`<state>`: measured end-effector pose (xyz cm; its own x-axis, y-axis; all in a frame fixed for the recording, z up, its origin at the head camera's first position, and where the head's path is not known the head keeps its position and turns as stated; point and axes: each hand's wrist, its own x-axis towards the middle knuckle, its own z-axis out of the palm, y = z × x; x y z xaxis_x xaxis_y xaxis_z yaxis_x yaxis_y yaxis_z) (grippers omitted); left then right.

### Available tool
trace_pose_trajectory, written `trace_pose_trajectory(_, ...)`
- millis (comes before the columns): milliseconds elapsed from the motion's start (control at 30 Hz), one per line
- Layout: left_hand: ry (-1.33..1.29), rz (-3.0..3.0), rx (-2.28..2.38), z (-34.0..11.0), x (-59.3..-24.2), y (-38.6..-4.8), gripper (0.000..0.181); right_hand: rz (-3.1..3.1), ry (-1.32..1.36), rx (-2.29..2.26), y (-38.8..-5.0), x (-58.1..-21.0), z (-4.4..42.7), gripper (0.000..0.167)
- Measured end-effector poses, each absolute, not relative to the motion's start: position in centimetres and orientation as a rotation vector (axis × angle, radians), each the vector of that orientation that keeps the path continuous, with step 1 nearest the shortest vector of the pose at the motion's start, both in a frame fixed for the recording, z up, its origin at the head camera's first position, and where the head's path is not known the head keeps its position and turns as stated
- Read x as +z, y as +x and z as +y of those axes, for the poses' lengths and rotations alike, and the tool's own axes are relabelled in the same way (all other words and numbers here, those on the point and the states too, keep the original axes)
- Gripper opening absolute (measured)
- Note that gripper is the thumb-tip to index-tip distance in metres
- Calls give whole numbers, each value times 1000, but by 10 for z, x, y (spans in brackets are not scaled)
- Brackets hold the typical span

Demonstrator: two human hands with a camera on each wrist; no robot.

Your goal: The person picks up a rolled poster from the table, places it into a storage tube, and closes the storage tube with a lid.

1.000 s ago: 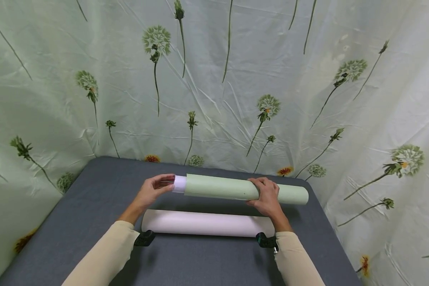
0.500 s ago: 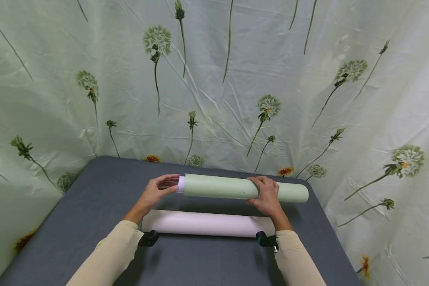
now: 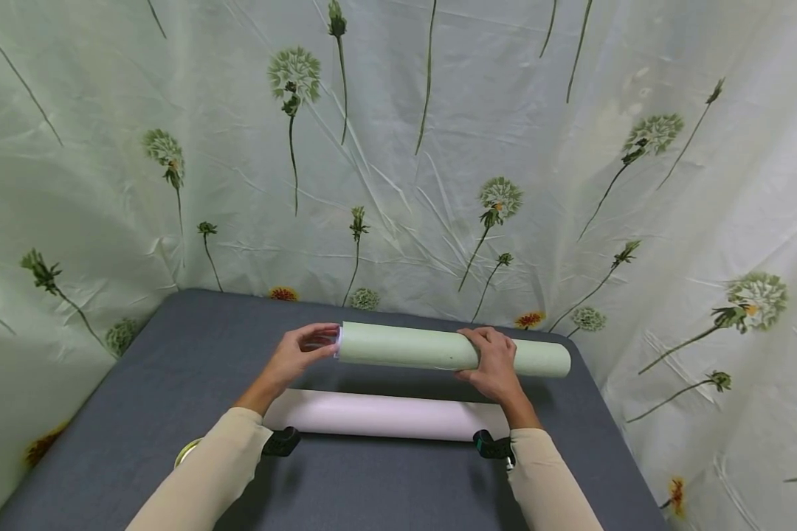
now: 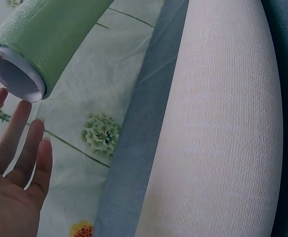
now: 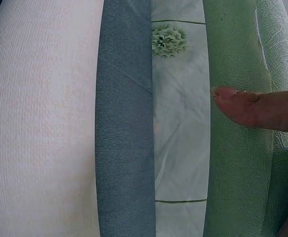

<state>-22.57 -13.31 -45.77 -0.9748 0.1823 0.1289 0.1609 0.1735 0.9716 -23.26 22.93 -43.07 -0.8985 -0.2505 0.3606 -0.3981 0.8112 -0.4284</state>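
Observation:
A green wallpaper roll (image 3: 398, 346) is held above the table by my right hand (image 3: 494, 361), whose thumb (image 5: 242, 106) lies along its textured side. Inside its left end sits a pale lilac-white inner roll (image 4: 22, 74), with only a narrow rim showing. My left hand (image 3: 299, 358) is at that end; its fingers are extended, with the thumb and some fingertips at the rim. Nearer to me, a pinkish-white wallpaper roll (image 3: 388, 414) lies on the table below both wrists.
The table has a dark grey-blue cover (image 3: 372, 479). A dandelion-print curtain (image 3: 398, 162) hangs behind it and at both sides. Part of a round yellow-rimmed object (image 3: 186, 450) shows beside my left sleeve.
My left hand has moved right, and the inner roll has slid into the green roll until only its rim shows. The right hand keeps its grip almost in place.

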Motion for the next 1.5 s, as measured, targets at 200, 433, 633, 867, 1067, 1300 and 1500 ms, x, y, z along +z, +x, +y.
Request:
trace_pose_trajectory(200,358,2419,1958,-132,-457,-226,46,-2718,488,727,-233,-432,229,72)
trace_pose_trajectory(433,345,2410,1959,-131,-454,-223,47,-2703,499,736,-232,-433,228,72)
trace_pose_trajectory(633,312,2419,1926,-130,-452,-222,45,-2698,498,741,-231,-435,227,71)
trace_pose_trajectory(867,308,2429,1888,-130,-455,-224,43,-2697,496,727,-230,-436,227,72)
trace_pose_trajectory(1067,323,2432,1857,-129,-454,-223,44,-2697,492,739,-230,-437,228,72)
trace_pose_trajectory(1300,397,2492,1851,-139,-456,-222,45,-2701,498,752,-230,-436,228,72)
trace_pose_trajectory(1500,388,2575,1780,-159,-453,-216,45,-2693,494,760,-230,-434,230,73)
